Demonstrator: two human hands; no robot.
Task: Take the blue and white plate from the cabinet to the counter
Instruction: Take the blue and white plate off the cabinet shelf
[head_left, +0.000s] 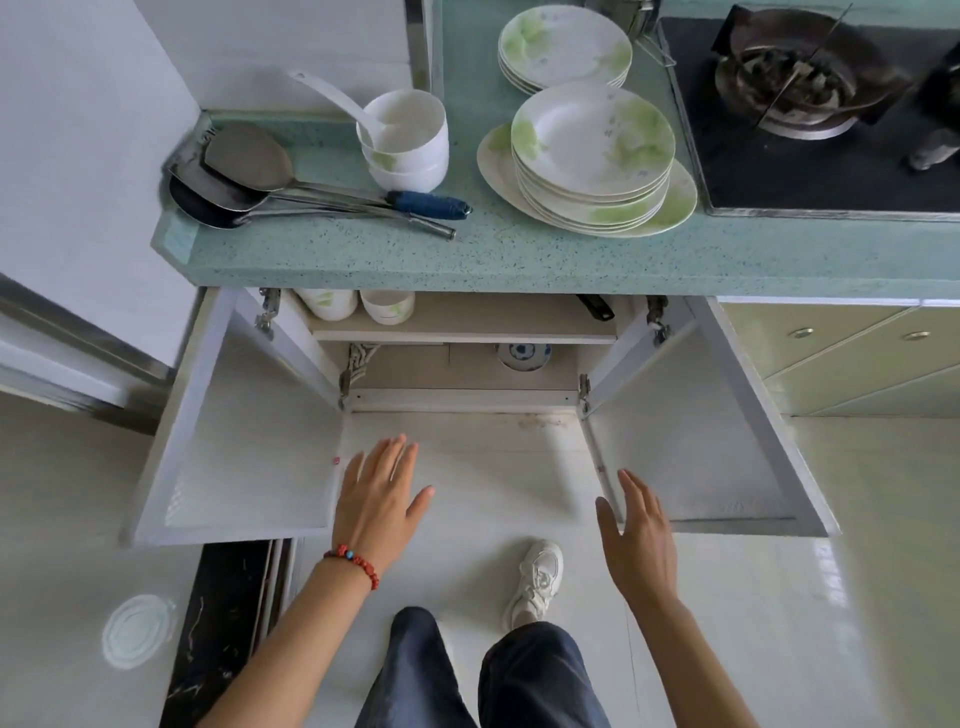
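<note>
The blue and white plate (523, 356) lies on the lower shelf of the open cabinet (462, 400), partly hidden by the upper shelf (462, 332). Both cabinet doors stand wide open. My left hand (379, 499), with a red bead bracelet at the wrist, hovers open by the edge of the left door (249, 441). My right hand (636, 535) is open too, fingers next to the lower edge of the right door (696, 431). Neither hand holds anything. The green speckled counter (519, 254) runs above the cabinet.
On the counter are two stacks of green-patterned plates (592, 150), stacked white bowls (410, 140) with a ladle, metal spatulas (249, 171) and a gas stove (810, 104) at right. White bowls (387, 306) sit on the upper shelf. My legs and a white shoe (537, 577) are on the floor.
</note>
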